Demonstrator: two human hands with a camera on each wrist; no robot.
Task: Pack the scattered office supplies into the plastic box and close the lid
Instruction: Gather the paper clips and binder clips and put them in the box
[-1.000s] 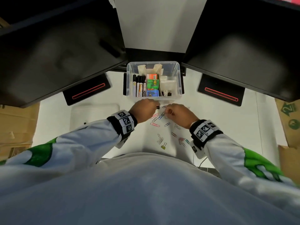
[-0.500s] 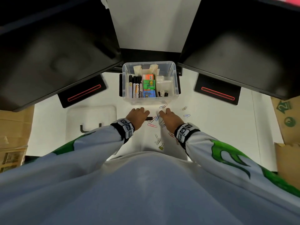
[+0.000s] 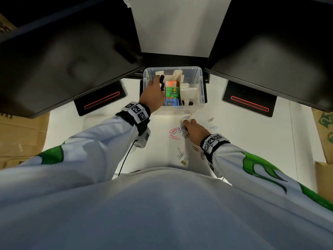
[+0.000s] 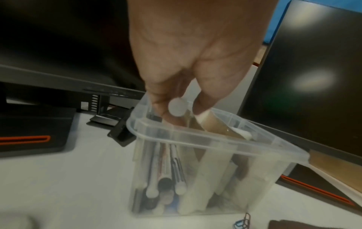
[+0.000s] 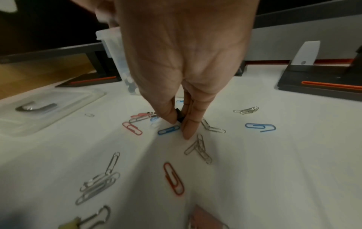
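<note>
The clear plastic box (image 3: 202, 91) (image 4: 215, 139) stands open at the back of the white table, holding markers, small coloured packets and clips. My left hand (image 3: 155, 87) (image 4: 180, 111) hovers over its left compartment and grips a dark marker (image 3: 162, 81) whose white end cap (image 4: 177, 109) faces the wrist camera. My right hand (image 3: 185, 124) (image 5: 179, 122) is down on the table among several scattered paper clips (image 3: 173, 131) (image 5: 173, 178), pinching a small black thing (image 5: 179, 115) between thumb and fingers. The clear lid (image 5: 49, 106) lies flat to the left.
Two black monitors overhang the table; their stands (image 3: 100, 101) (image 3: 249, 102) with red stripes flank the box. A gold binder clip (image 3: 184, 161) lies near my body. Cardboard boxes (image 3: 19, 139) (image 3: 324, 134) sit beyond both table sides.
My left hand has lifted off the table and moved forward over the box with the marker. The right hand stays among the paper clips, shifted slightly.
</note>
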